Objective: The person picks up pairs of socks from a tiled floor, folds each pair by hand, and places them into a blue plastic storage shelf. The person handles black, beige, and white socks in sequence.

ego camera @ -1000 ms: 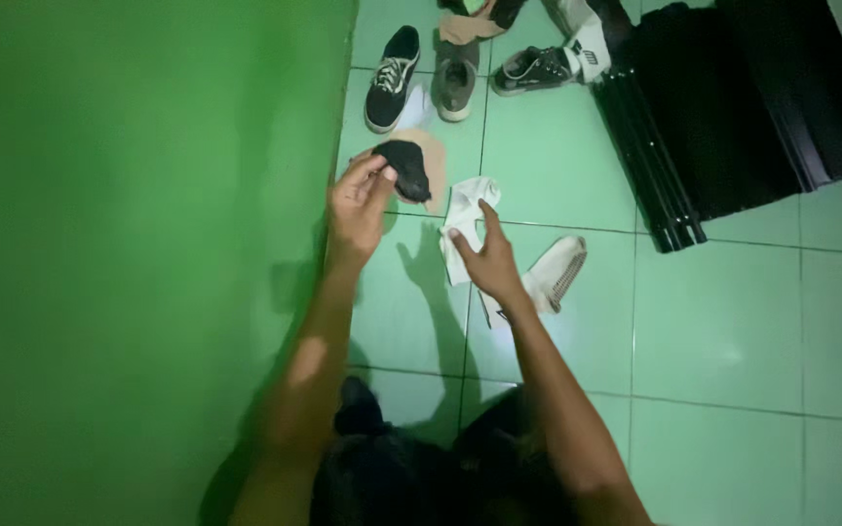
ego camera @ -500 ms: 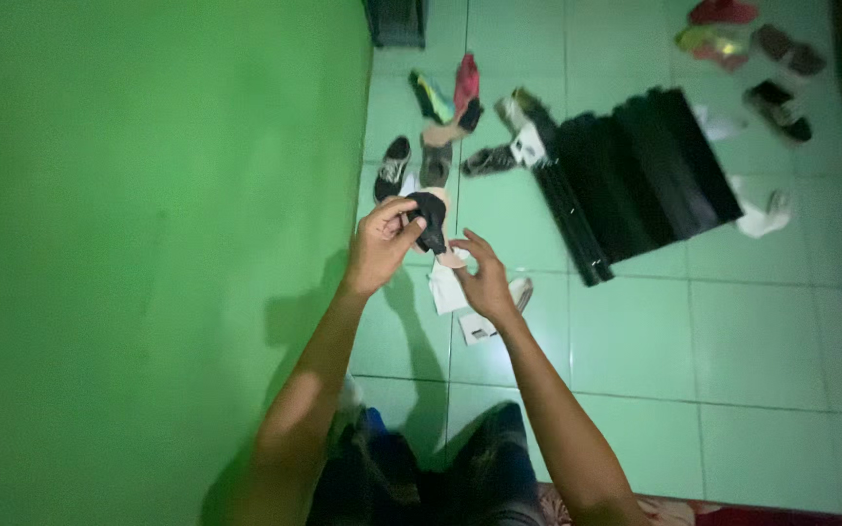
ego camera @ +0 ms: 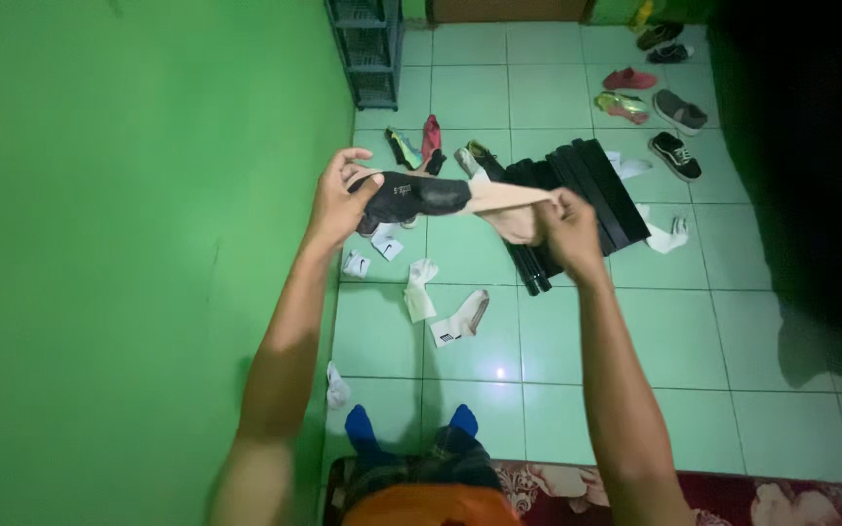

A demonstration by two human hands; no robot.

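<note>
While I watch the head view, both hands are raised over the green tiled floor (ego camera: 674,331).
Held item: black-and-beige sock (ego camera: 440,195), pulled taut in the air between the hands.
Long axis: near horizontal, black end left, beige end right.
Left hand (ego camera: 338,200): pinched shut on the black end.
Right hand (ego camera: 567,229): clenched on the beige end; neither is nearer, I judge.
Below: white socks (ego camera: 440,307) on the tiles, well apart from the grip.
Hidden: right fingertips buried in bunched fabric; dark rack (ego camera: 577,205) partly covered.

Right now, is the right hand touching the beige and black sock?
Touching. The head view shows the right hand pinching the beige end of the sock.
</note>
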